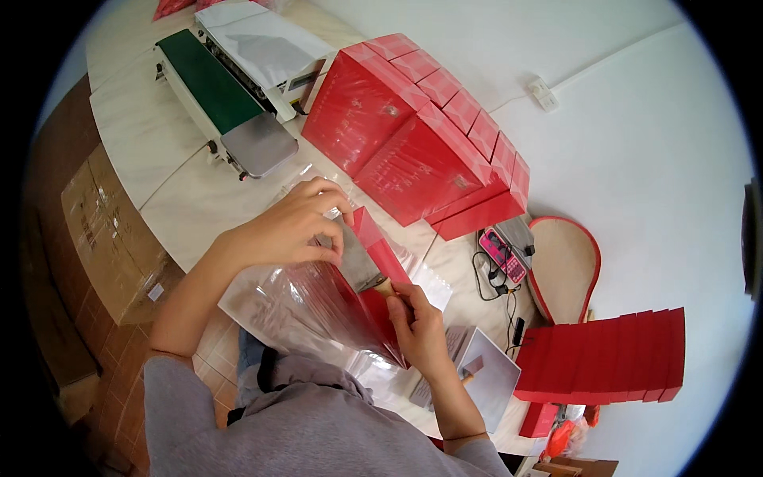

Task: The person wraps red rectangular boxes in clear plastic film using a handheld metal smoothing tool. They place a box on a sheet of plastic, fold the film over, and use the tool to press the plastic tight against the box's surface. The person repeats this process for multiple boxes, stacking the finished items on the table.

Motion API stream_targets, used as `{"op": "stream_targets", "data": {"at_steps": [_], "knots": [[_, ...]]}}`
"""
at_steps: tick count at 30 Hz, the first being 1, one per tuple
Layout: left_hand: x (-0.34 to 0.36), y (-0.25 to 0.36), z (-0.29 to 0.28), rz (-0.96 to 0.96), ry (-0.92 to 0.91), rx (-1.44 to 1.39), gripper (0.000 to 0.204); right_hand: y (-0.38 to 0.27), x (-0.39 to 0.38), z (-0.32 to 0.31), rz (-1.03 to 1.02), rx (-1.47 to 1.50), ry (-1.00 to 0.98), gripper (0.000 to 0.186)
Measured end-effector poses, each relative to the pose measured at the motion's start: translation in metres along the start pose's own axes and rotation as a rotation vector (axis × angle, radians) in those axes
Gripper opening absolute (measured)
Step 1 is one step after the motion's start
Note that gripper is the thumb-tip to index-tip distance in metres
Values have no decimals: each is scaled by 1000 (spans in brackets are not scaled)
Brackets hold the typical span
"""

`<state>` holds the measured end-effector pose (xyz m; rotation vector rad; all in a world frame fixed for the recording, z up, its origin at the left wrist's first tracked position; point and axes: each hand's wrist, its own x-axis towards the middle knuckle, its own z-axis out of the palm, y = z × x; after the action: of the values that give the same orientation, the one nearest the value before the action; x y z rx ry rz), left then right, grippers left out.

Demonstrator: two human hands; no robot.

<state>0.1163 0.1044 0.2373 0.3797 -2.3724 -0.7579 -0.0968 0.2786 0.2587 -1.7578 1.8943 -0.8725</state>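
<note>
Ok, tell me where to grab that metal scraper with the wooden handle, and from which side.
Probably by the wooden handle, from the person's right. The scraper has its flat metal blade pressed against the red box inside the clear film bag, and the handle end sticks out toward the right hand, which already grips there.
</note>
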Motion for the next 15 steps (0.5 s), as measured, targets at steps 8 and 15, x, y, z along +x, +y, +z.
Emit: {"op": "stream_targets", "data": {"at_steps": [8,15], "knots": [[7,-11,12,12,35,-75,12,-4,4,-6,-81,-74,-48,22],[6,-9,11,17,89,13,13,0,4,-6,-42,-46,-37,22]]}}
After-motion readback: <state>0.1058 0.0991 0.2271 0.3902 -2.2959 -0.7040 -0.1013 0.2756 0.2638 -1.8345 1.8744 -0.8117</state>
